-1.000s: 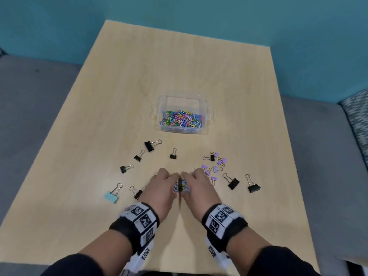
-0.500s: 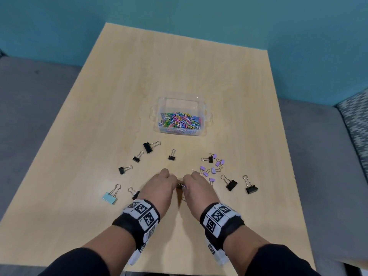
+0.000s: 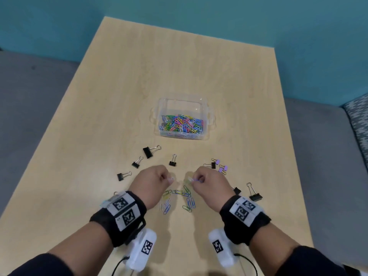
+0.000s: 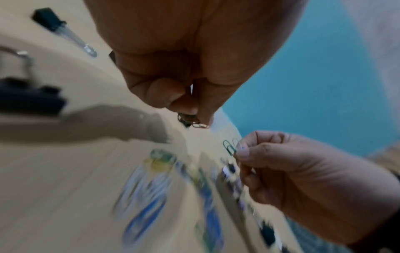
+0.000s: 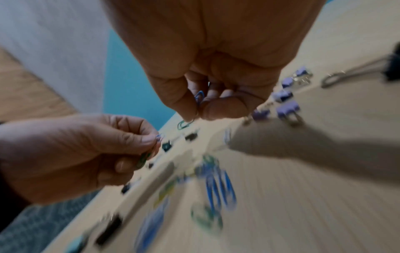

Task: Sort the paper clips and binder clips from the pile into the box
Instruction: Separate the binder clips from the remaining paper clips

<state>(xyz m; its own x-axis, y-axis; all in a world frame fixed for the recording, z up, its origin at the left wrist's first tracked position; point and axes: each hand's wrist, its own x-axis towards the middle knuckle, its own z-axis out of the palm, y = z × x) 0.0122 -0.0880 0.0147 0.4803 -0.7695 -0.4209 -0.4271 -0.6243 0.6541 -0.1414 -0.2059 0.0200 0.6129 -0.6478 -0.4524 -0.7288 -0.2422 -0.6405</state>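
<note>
Here both hands (image 3: 175, 181) pinch what look like paper clips (image 3: 190, 179) above the loose pile (image 3: 178, 200).

Both hands float side by side just above the table (image 3: 249, 116), with a small gap between them. The left hand (image 3: 153, 182) is curled up, and its thumb and finger pinch something small at the tips. The right hand (image 3: 209, 184) is curled the same way and pinches too. Both wrists wear black bands with white squares on them.
</note>
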